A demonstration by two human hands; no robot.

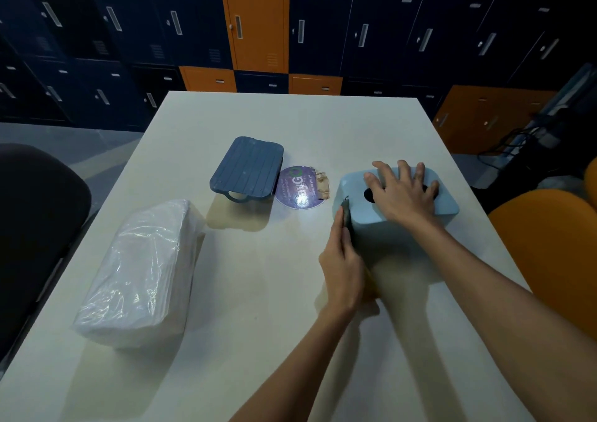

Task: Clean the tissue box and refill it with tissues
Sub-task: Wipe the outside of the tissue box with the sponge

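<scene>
A light blue tissue box (pixel 371 215) with a dark oval slot on top stands at the right of the white table (pixel 258 292). My right hand (pixel 400 192) lies flat on its top with fingers spread, partly covering the slot. My left hand (pixel 342 270) holds a dark grey cloth (pixel 347 215) against the box's left side. A dark blue ribbed lid or base (pixel 247 168) lies at the table's middle. A clear plastic pack of white tissues (pixel 142 273) lies at the left.
A round purple sticker (pixel 298 187) is on the table between the blue lid and the box, with a torn brownish scrap (pixel 323 182) beside it. An orange chair (pixel 549 247) stands right, a dark chair (pixel 35 228) left. Lockers line the back.
</scene>
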